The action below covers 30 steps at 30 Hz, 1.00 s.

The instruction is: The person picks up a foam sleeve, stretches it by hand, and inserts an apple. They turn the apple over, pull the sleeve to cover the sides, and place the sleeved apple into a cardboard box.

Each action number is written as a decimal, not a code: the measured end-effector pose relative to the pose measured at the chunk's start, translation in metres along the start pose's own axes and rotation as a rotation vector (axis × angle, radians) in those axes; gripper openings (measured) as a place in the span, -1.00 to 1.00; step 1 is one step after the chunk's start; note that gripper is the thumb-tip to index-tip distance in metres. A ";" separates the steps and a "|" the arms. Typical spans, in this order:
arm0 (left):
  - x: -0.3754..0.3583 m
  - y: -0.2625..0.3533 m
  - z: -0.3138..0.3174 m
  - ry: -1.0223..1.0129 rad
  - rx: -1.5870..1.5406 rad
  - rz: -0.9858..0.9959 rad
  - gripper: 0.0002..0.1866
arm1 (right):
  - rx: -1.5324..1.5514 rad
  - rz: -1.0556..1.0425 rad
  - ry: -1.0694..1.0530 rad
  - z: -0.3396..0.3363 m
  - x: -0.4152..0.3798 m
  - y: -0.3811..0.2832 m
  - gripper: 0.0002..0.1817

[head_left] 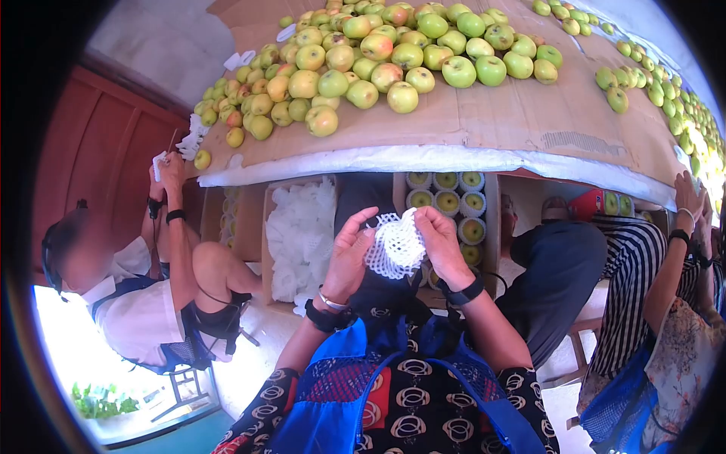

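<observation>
Between my two hands is a white foam net sleeve (396,246), spread open above my lap. My left hand (352,253) pinches its left edge, and my right hand (441,240) grips its upper right edge. No apple can be made out inside the net. Below and left of my left hand is a box of white foam nets (301,234). Behind my right hand, a box holds rows of netted apples (447,202). A large pile of green and reddish apples (363,64) lies on the cardboard-covered table (499,125) in front.
A seated person (144,303) at the left holds something white. At the right, another person's hands (692,200) are near more apples (677,113), beside striped trousers (624,303). The table's white-wrapped edge (423,159) runs just beyond my hands.
</observation>
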<state>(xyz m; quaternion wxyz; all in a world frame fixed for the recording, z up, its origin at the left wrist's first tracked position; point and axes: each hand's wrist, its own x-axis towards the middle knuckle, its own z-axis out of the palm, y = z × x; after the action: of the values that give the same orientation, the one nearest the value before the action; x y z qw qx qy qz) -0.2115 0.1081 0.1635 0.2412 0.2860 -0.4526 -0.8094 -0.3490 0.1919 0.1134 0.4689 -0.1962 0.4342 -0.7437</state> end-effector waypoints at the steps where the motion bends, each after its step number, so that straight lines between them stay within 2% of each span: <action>1: -0.001 0.000 0.001 0.000 0.000 0.001 -0.63 | 0.000 0.000 -0.001 -0.002 0.001 0.006 -0.75; 3: -0.001 0.001 0.004 0.024 -0.152 0.058 -0.67 | -0.033 -0.017 0.042 -0.006 0.005 0.019 -0.74; 7: 0.004 -0.006 -0.011 0.061 -0.135 0.151 -0.72 | 0.048 -0.014 0.077 -0.007 0.005 0.017 -0.78; 9: 0.005 -0.007 -0.018 0.100 -0.130 0.024 -0.77 | 0.135 -0.084 0.169 -0.003 0.005 0.007 -0.83; 10: 0.006 -0.011 -0.022 0.124 -0.101 -0.002 -0.78 | 0.239 -0.046 0.194 -0.004 0.007 0.005 -0.83; 14: 0.006 -0.021 -0.029 0.141 -0.087 0.016 -0.78 | 0.207 0.002 0.151 -0.011 0.006 -0.002 -0.80; 16: 0.005 -0.017 -0.029 0.194 0.134 -0.122 -0.68 | 0.210 0.015 0.172 -0.008 0.005 -0.006 -0.80; 17: 0.005 -0.014 -0.026 0.192 0.136 -0.119 -0.68 | 0.215 0.027 0.194 -0.007 0.006 -0.007 -0.80; 19: -0.001 -0.006 -0.015 0.065 0.159 0.086 -0.40 | 0.117 -0.022 0.164 -0.012 0.007 -0.002 -0.81; 20: -0.004 -0.001 -0.010 0.065 0.157 0.081 -0.40 | 0.018 -0.068 0.133 -0.013 0.006 0.000 -0.82; 21: -0.006 0.006 -0.006 0.048 0.514 0.226 -0.24 | 0.018 -0.066 0.135 -0.013 0.005 0.001 -0.82; 22: -0.006 0.011 -0.004 0.029 0.872 0.371 -0.08 | -0.121 -0.115 0.122 -0.009 0.004 -0.001 -0.82; 23: -0.005 0.014 -0.002 0.032 0.874 0.372 -0.08 | -0.258 -0.165 0.107 -0.005 0.003 -0.003 -0.83; 25: -0.002 0.017 0.003 -0.064 1.022 0.355 0.11 | -0.207 -0.134 0.080 -0.001 -0.001 -0.003 -0.83; 26: -0.002 0.017 0.009 -0.098 0.821 0.242 0.10 | -0.045 -0.077 0.070 0.000 -0.001 0.000 -0.84; 27: -0.002 0.014 0.007 -0.097 0.820 0.243 0.10 | 0.117 -0.021 0.060 0.000 0.000 0.003 -0.85; 29: 0.002 0.000 -0.002 -0.082 0.512 0.118 0.00 | 0.198 0.054 0.087 0.003 0.000 0.005 -0.84; 30: 0.004 -0.007 -0.007 -0.087 0.513 0.113 0.00 | 0.280 0.134 0.111 0.002 -0.001 0.006 -0.83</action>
<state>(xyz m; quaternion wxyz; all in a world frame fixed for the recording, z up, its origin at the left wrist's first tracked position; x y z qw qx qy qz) -0.2105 0.1041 0.1535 0.1859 0.2771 -0.6680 -0.6651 -0.3437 0.1911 0.1100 0.5155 -0.0579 0.3637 -0.7737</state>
